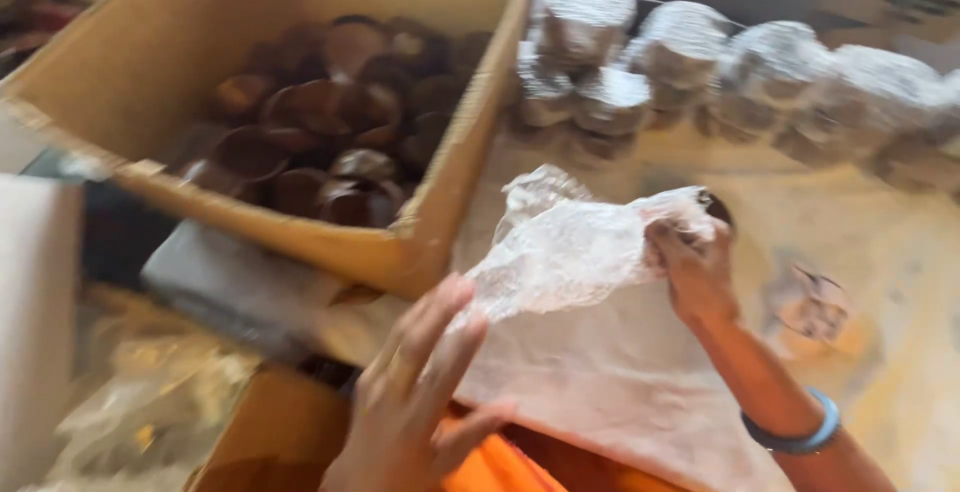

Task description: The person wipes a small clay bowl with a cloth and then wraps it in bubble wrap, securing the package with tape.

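Bubble wrap point(565, 252) is stretched between both hands above a white cloth point(610, 372) on the lap. The right hand point(695, 267) pinches its far corner, fingers closed around something dark that I cannot make out through the blur. The left hand point(410, 392) has its fingers spread loosely, tips pressing the near edge. It looks like the wrapping step; closing the sheet would call for a firmer left grip. Nearby, a cardboard box point(130, 62) holds brown cups point(330, 122), with wrapped bundles point(680, 47) stacked beyond.
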